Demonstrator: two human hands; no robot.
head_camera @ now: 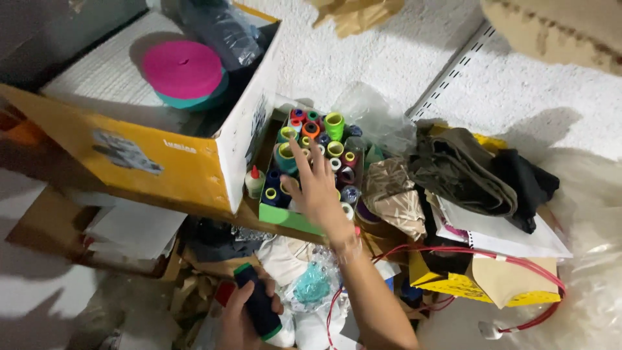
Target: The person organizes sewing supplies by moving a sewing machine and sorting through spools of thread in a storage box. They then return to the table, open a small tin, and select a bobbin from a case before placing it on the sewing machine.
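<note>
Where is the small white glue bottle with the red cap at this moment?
In the head view, the glue bottle stands left of centre on the shelf, between the yellow and white cardboard box and the green box of thread spools.

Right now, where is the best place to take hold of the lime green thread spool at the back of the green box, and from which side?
Probably the top rim of the lime green thread spool, pinched from above. It stands upright, above neighbours crowding its sides in the green box.

Sewing workshop — thread spools, folded fabric, boxes.
</note>
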